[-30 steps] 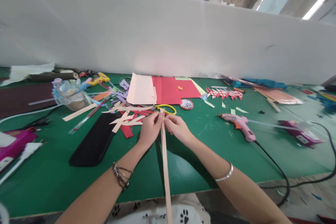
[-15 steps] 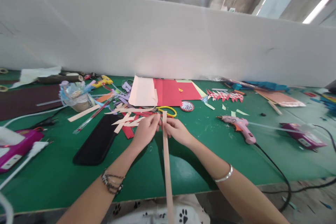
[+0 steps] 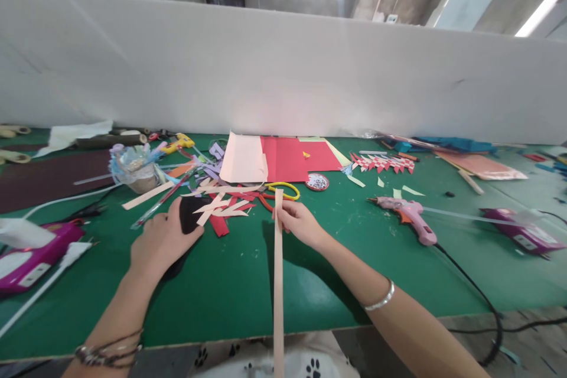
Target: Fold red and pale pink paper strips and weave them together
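My right hand [image 3: 296, 218] pinches the top end of a long pale peach paper strip [image 3: 278, 271], which runs down over the table's front edge toward my lap. My left hand [image 3: 165, 239] lies across a flat black phone [image 3: 190, 212], thumb on one side and fingers over the other, covering most of it. Beside it is a heap of cut peach and red paper strips [image 3: 219, 225]. Just beyond my right hand lie scissors with a yellow and orange handle [image 3: 286, 190].
Red card [image 3: 287, 156] and a pale pink sheet [image 3: 241, 159] lie behind the scraps. A pink glue gun [image 3: 414, 218] with a cord rests to the right, near a purple power strip [image 3: 522, 230]. Another power strip [image 3: 42, 260] sits left. A white partition [image 3: 283, 71] stands behind.
My left hand has let go of the strip's end and moved left onto the black phone. My right hand stays in place, still holding the strip. The view has tilted slightly up.
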The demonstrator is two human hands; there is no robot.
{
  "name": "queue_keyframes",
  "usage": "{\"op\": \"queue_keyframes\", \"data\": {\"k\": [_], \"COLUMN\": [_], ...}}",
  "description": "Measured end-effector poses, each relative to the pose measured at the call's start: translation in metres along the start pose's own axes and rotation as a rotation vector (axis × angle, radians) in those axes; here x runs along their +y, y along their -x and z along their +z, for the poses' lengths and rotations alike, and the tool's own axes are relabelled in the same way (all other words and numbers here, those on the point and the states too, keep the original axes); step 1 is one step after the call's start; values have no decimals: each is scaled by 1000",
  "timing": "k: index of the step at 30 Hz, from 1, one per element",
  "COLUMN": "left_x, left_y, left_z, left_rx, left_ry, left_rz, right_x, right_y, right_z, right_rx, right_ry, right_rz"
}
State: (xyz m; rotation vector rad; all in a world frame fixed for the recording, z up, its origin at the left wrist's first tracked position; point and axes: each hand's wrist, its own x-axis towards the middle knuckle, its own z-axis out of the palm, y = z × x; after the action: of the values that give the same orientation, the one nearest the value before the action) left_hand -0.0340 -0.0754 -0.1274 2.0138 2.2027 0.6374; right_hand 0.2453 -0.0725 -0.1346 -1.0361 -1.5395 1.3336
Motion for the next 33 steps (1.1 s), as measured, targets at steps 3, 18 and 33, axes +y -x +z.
{"op": "queue_keyframes", "data": {"k": [3,18,33], "left_x": [21,23,23], "left_y": [3,12,7], "left_z": [-3,-9,-11], "left_rx": [-151,-71,-144], "left_ry": [-360,-283,-294], "left_rz": [-134,-120,-138], "right_x": [-1,4,7], "right_y": [1,2,2], "right_z": [0,0,1], "right_rx": [0,9,8], "right_ry": [-2,51,136], "right_rz": [-7,-21,-3]}}
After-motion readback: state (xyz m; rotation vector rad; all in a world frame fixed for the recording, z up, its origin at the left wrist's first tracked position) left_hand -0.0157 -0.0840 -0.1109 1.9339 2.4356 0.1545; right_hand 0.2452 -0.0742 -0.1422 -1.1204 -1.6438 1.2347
